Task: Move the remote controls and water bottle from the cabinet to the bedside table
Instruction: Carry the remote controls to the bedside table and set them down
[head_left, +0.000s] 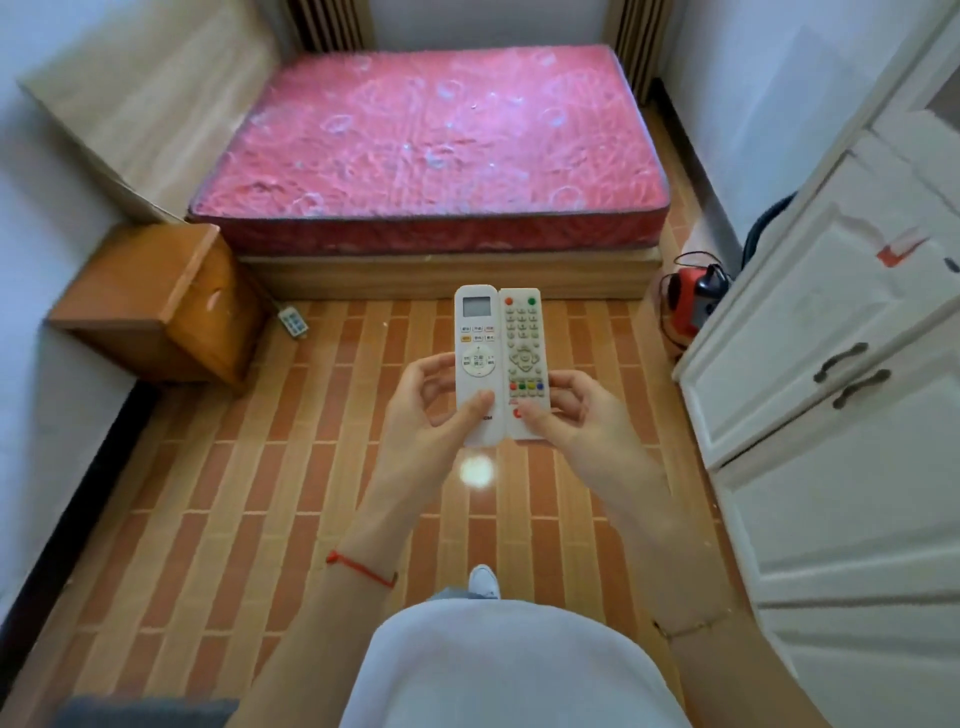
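A: Item one, bedside table (150, 291), ahead-left beside the bed (431, 150)?

B: Yes. I should walk over level, keeping both remotes together.

A: Hands?

B: My left hand (431, 410) grips the air-conditioner remote (475, 343); my right hand (576, 410) pinches the TV remote (523, 358). They touch side by side. Bottle unseen.

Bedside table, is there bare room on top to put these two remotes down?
Yes: the bedside table top shows bare wood from wall to bed. Crowding is on the floor by its base, where a power strip lies.
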